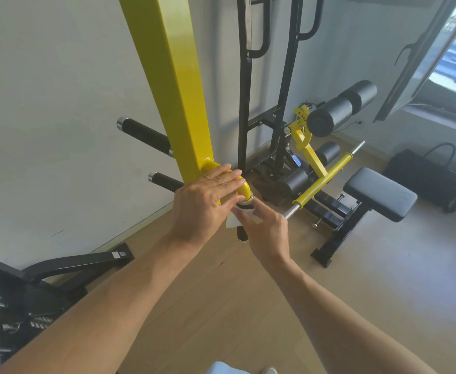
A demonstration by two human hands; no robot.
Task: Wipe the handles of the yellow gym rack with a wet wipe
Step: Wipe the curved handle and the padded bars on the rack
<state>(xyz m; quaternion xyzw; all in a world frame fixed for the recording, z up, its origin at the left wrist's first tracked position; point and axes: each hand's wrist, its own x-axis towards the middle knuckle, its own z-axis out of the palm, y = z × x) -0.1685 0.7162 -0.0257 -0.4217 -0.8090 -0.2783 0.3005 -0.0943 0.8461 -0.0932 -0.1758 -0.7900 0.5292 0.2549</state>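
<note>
Yellow gym rack (175,85): square upright post running from the top of frame down to mid-frame, standing on the wooden floor (248,306) close against the white wall (46,103). A curved yellow arm (244,188) leaves its base and ends in a black handle (241,234) pointing down toward the camera.

Wet wipe (232,221): small white sheet, wrapped at the top of that near handle, just below the metal collar.

Left hand (208,197): laid flat over the curved arm, fingers straight and together, gripping nothing; it appears to steady the rack.

Right hand (266,228): fingers curled in, its grip pinched on the wipe against the handle.

Step in hand, as I judge it: wiping of the near handle just starting, wipe at the upper end. The next move calls for drawing the wipe down the handle's length with the fingers wrapped round, turning to cover the far side, then moving on to the other handles.

Count:
- rack handles in view: three. The near one under the wipe, plus two black ones (144,136) (167,181) sticking out left of the post.
- wipes: one.
- hands: two.
- padded bench (380,193): one, right of the rack, with black foam rollers (340,112).
- black bag (426,176): one, by the far wall.
</note>
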